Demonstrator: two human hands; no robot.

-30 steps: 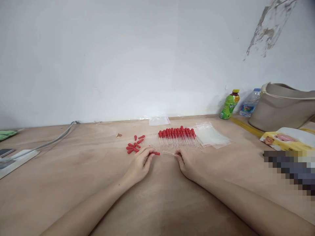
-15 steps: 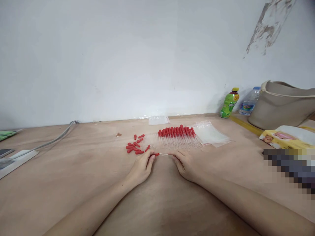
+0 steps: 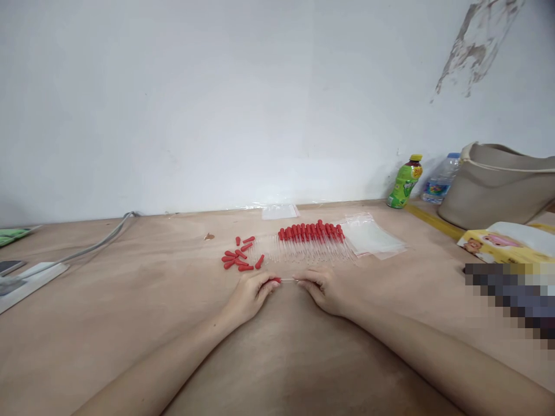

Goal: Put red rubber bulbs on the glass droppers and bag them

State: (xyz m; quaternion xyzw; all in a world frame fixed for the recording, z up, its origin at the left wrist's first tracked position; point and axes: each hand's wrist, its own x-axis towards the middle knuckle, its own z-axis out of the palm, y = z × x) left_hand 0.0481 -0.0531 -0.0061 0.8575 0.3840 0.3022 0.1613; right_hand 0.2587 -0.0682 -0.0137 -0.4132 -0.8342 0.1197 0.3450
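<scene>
Between thumb and fingers, my left hand (image 3: 251,293) pinches a red rubber dropper bulb (image 3: 276,280), mostly covered by the fingers. A thin clear glass tube (image 3: 287,280) runs level from the bulb to my right hand (image 3: 319,289), whose closed fingers grip its other end. Just beyond my hands lies a row of droppers with red bulbs (image 3: 310,233), tips toward me. Bare clear tubes (image 3: 264,248) lie to the left of that row. Several loose red bulbs (image 3: 236,260) are scattered farther left.
Clear plastic bags (image 3: 373,236) lie right of the droppers. A green bottle (image 3: 405,182), a water bottle (image 3: 440,179), a grey-beige bag (image 3: 498,185) and a yellow tissue pack (image 3: 498,242) stand at right. A cable (image 3: 99,242) and a white power strip (image 3: 37,280) are at left.
Both hands have come slightly toward me with the bulb and tube. Less of the tube shows between them, as the right fingers sit closer to the left hand.
</scene>
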